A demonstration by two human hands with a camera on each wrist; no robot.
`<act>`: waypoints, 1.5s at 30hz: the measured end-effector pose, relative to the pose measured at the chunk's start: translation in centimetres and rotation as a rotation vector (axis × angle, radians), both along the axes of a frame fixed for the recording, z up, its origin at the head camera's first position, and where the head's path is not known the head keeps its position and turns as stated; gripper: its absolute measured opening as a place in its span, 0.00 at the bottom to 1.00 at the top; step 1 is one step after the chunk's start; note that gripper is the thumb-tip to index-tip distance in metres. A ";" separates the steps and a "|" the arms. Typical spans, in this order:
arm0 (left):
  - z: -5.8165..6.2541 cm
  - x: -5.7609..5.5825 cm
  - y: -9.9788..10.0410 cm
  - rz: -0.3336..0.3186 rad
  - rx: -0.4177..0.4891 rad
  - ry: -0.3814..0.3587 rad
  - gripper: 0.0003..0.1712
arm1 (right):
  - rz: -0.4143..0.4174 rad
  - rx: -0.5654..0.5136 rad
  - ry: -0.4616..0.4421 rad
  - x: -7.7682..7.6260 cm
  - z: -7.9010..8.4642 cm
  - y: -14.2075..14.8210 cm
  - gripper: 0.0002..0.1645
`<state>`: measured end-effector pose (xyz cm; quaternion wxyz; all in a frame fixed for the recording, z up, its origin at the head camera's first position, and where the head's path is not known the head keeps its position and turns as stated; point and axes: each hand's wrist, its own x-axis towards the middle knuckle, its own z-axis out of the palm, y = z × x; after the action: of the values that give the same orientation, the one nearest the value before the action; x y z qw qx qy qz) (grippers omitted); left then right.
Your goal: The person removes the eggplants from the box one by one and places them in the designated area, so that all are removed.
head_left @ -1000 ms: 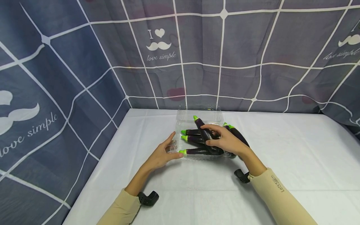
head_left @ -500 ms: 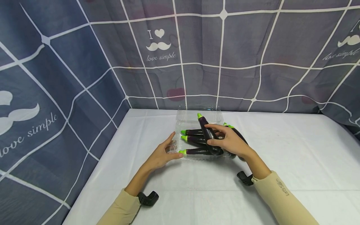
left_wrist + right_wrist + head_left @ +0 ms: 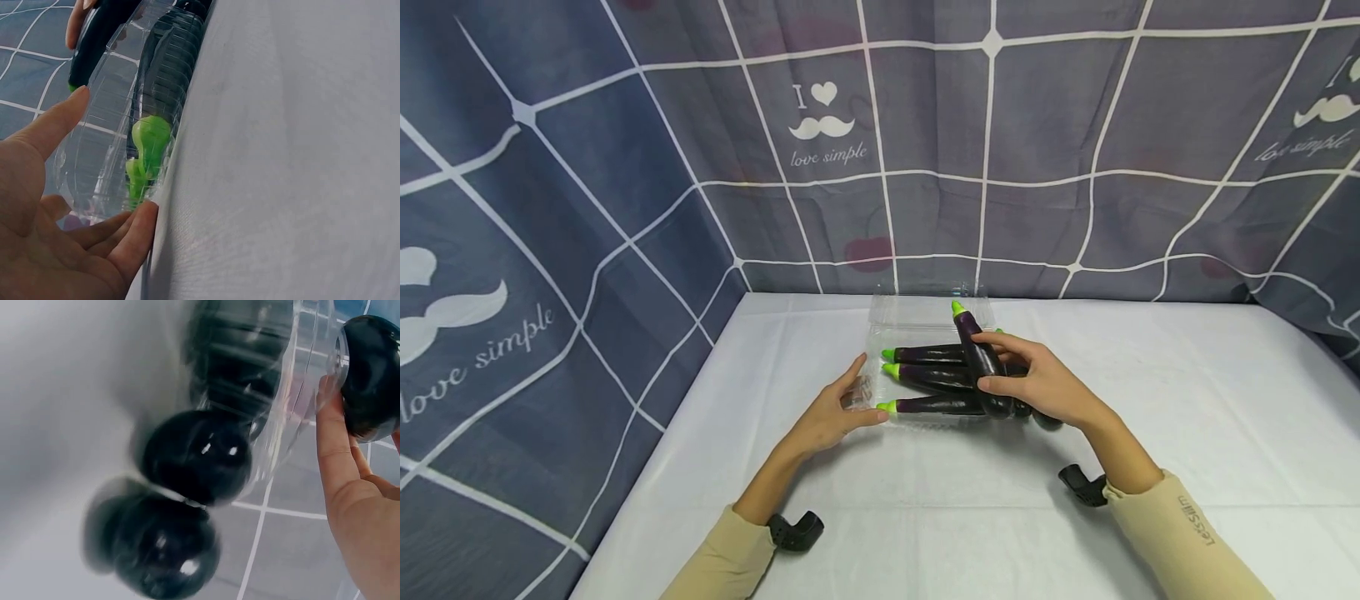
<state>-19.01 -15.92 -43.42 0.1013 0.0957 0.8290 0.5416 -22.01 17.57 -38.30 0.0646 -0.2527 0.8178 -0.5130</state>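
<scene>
Compared with a second ago, a slanting eggplant (image 3: 979, 354), pinched by the right hand (image 3: 1051, 382), is shifted from above the middle of the clear box (image 3: 917, 312) to above its right side, so it is judged not yet settled. The box's left end is touched by the left hand (image 3: 823, 419), spread wide; more eggplants (image 3: 934, 378) are contained inside the box.
</scene>
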 end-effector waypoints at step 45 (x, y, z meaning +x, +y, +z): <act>-0.2 -0.2 0.1 0.016 -0.012 -0.003 0.61 | -0.245 0.186 -0.018 1.9 -2.6 10.6 0.36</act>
<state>-19.18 -15.78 -43.64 0.0987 0.0875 0.8329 0.5375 -20.12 28.17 -40.92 0.0321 -0.1394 0.8860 -0.4411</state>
